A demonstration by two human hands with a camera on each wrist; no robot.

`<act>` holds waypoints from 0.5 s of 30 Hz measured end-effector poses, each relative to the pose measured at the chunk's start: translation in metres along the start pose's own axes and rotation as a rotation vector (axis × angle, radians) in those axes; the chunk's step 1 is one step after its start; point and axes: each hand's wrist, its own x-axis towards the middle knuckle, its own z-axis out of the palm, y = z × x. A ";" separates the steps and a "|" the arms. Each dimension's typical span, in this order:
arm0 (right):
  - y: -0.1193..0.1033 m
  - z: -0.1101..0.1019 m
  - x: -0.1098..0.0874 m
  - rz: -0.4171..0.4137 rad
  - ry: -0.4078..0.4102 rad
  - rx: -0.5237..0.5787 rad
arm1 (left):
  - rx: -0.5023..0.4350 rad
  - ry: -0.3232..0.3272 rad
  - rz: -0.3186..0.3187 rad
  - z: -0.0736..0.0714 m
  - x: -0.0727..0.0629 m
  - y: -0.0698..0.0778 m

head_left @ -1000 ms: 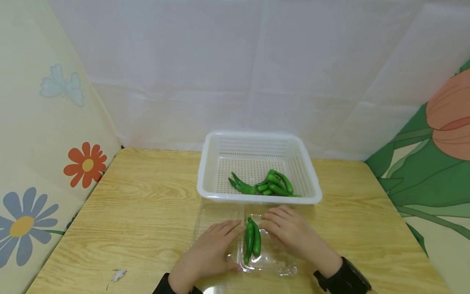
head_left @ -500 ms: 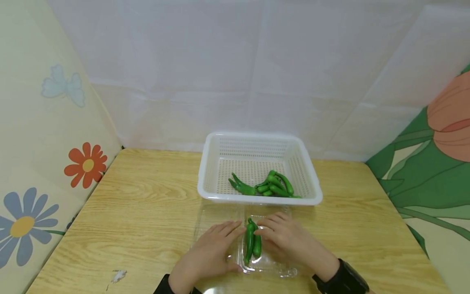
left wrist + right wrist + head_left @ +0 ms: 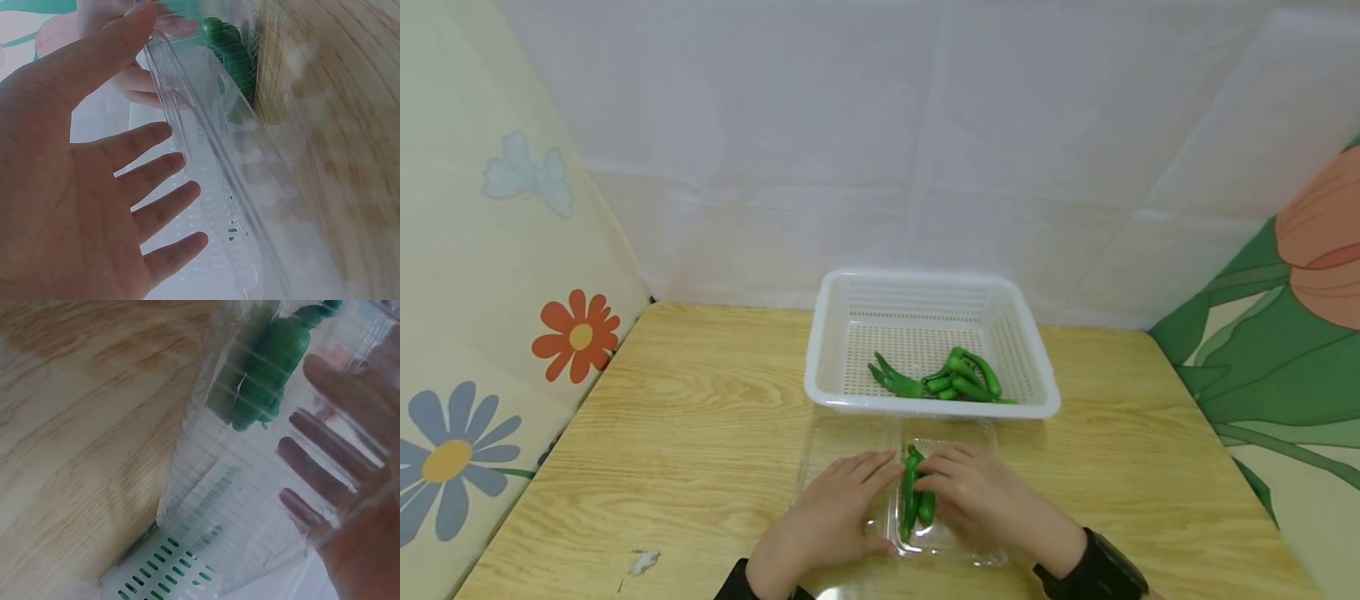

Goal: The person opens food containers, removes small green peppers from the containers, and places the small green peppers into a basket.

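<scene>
Two green chili peppers (image 3: 910,497) lie side by side, lengthwise, in the right half of an unfolded clear plastic clamshell box (image 3: 951,551). My left hand (image 3: 831,510) lies over the box's left half, fingertips along the middle ridge. In the left wrist view its fingers (image 3: 162,209) are spread and fairly straight against the clear rim, the thumb near the rim's upper end. My right hand (image 3: 981,493) reaches into the right half, fingertips at the right-hand pepper. In the right wrist view its extended fingers (image 3: 319,472) show through the clear wall, beside the peppers (image 3: 269,369).
Directly behind the box stands a white perforated basket (image 3: 925,403) with several green chili peppers (image 3: 966,379) in it. A wood-grain table (image 3: 700,417) bears everything, with a pale worn patch (image 3: 643,562) at the front left. Fabric panels enclose the back and sides.
My right hand has moved left and slightly down, its fingertips now over the right-hand pepper's upper part. My left hand and the basket have stayed put.
</scene>
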 end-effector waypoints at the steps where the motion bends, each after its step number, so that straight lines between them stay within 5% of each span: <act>1: -0.001 0.001 0.000 0.002 -0.006 0.001 | -0.001 0.000 0.002 0.000 0.000 0.000; 15: -0.010 0.009 0.002 -0.006 -0.036 0.006 | 0.018 0.026 0.021 0.000 -0.001 -0.001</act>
